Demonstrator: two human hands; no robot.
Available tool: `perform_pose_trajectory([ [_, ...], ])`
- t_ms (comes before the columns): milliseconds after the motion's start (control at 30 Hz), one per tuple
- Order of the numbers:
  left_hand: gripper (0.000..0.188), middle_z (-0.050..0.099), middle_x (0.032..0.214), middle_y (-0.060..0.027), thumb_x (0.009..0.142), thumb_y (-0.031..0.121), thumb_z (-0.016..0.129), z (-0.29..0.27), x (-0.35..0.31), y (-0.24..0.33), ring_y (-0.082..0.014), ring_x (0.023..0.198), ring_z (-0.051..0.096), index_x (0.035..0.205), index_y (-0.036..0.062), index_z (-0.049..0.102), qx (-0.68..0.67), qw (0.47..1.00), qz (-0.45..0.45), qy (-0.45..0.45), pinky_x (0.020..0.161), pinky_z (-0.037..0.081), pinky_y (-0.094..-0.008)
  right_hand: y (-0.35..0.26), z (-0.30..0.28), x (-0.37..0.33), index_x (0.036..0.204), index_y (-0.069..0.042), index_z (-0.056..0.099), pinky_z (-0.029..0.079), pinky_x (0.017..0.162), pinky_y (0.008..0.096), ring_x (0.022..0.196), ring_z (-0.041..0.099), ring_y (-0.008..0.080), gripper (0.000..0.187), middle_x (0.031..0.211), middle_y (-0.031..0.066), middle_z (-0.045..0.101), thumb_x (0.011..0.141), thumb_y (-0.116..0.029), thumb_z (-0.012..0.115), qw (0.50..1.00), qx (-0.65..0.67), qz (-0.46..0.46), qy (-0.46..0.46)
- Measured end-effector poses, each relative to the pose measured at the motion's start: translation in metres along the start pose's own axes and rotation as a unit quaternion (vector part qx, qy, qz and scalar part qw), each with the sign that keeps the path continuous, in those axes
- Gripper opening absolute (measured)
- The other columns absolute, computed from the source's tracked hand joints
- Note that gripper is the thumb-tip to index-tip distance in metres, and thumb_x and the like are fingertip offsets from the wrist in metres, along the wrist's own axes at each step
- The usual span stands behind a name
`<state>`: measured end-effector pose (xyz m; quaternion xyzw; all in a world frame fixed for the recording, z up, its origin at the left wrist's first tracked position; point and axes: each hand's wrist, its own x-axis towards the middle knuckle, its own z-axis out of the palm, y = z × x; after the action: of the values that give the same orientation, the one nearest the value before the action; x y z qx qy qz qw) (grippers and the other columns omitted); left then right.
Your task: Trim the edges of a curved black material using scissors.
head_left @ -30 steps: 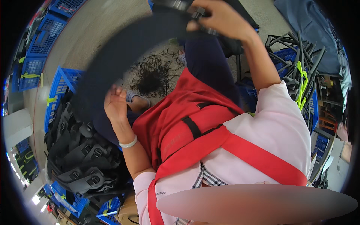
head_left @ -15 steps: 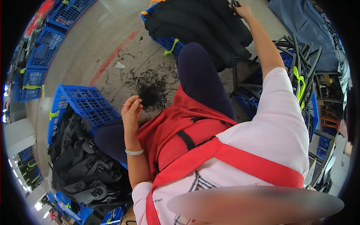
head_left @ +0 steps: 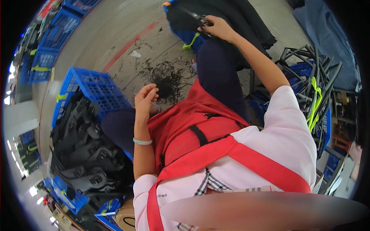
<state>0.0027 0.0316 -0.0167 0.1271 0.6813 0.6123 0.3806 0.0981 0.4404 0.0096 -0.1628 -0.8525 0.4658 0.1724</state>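
Black plastic part (head_left: 200,18) gripped in my right hand (head_left: 217,27) over the far blue crate (head_left: 189,36), nearer my left hand (head_left: 145,99) empty, fingers (head_left: 151,91) loosely curled above my knee, black parts piled in blue crate (head_left: 90,86) beside, black shavings (head_left: 167,79) on floor

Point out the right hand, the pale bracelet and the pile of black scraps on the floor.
right hand (head_left: 217,27), head view, on the back of the hand.
pale bracelet (head_left: 142,142), head view, on the band at the left wrist.
pile of black scraps (head_left: 168,81), head view, on the dense dark middle.
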Motion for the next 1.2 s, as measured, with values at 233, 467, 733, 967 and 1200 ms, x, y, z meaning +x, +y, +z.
perform_pose_trajectory([
  [233,0.015,0.068,0.09,-0.0035,0.088,0.007,0.066,-0.027,-0.034,0.039,-0.0088,0.076,0.061,0.101,0.0029,0.069,0.13,0.969,0.185,0.1,0.067,0.048,-0.0222,-0.056,0.111,0.014,0.099,-0.001,0.058,0.047,0.071,0.0402,0.079,0.058,0.0371,0.029,0.084,0.0201,0.059,0.077,-0.02,0.064,0.958,-0.126,-0.181,-0.183],
  [467,0.015,0.065,0.088,-0.0068,0.081,0.002,0.069,-0.146,-0.14,0.082,-0.0142,0.076,0.061,0.096,0.0029,0.069,0.266,0.796,0.317,0.442,0.069,0.049,-0.0262,-0.072,0.155,-0.024,0.107,0.0,0.056,0.047,0.071,0.0376,0.08,0.061,0.0349,0.037,0.086,0.0204,0.062,0.073,-0.007,0.068,0.91,-0.164,-0.12,-0.361],
  [733,0.079,0.028,0.146,-0.0254,0.075,0.031,0.077,-0.34,-0.254,0.073,-0.0421,0.132,0.034,0.139,0.0043,0.039,0.473,0.42,0.008,0.775,0.106,0.023,-0.0596,-0.062,0.147,-0.022,0.108,0.001,0.055,0.043,0.049,0.0308,0.052,0.059,0.0176,0.032,0.067,0.0139,0.06,0.077,0.002,0.063,0.922,-0.128,-0.118,-0.346],
  [967,0.074,0.055,0.125,-0.0238,0.066,0.019,0.075,-0.353,-0.297,0.066,-0.0391,0.12,0.051,0.132,-0.0028,0.049,0.285,0.476,0.106,0.825,0.104,0.041,-0.0409,-0.074,0.153,-0.019,0.108,0.0,0.056,0.043,0.051,0.029,0.055,0.056,0.0146,0.032,0.071,0.0125,0.06,0.077,0.002,0.062,0.918,-0.111,-0.186,-0.331],
  [1200,0.029,0.068,0.096,-0.0197,0.082,0.003,0.05,-0.243,-0.258,0.147,-0.0299,0.084,0.068,0.106,-0.0107,0.06,-0.235,0.736,0.403,0.49,0.077,0.057,-0.0377,-0.049,0.162,-0.014,0.095,-0.002,0.054,0.041,0.055,0.0299,0.058,0.05,0.0142,0.017,0.069,0.0073,0.053,0.084,-0.008,0.065,0.944,-0.089,-0.143,-0.283],
])
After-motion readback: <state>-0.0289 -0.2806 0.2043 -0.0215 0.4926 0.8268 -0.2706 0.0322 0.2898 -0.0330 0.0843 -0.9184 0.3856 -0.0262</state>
